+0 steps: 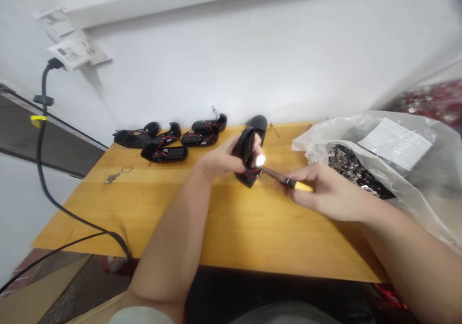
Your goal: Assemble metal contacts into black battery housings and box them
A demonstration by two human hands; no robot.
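My left hand (pixel 225 158) is closed around a black plastic housing (pixel 246 143) with red wires, raised above the wooden table. A bright white light (pixel 260 160) glows at its right side. My right hand (pixel 317 189) grips a yellow-and-black handled tool (pixel 279 175) with a long, narrow metal front. Its tip reaches the housing close to the light and the wires. Blur hides the exact kind of tool and whether the tip touches a wire. Just behind the left hand lies another black housing (pixel 259 122).
Several black housings with red wires, such as the nearest one (pixel 166 153), lie along the table's back left. Small metal pieces (pixel 112 178) sit at the left. A clear plastic bag (pixel 429 170) holds dark shiny parts at right. A black cable (pixel 42 160) hangs from a wall socket.
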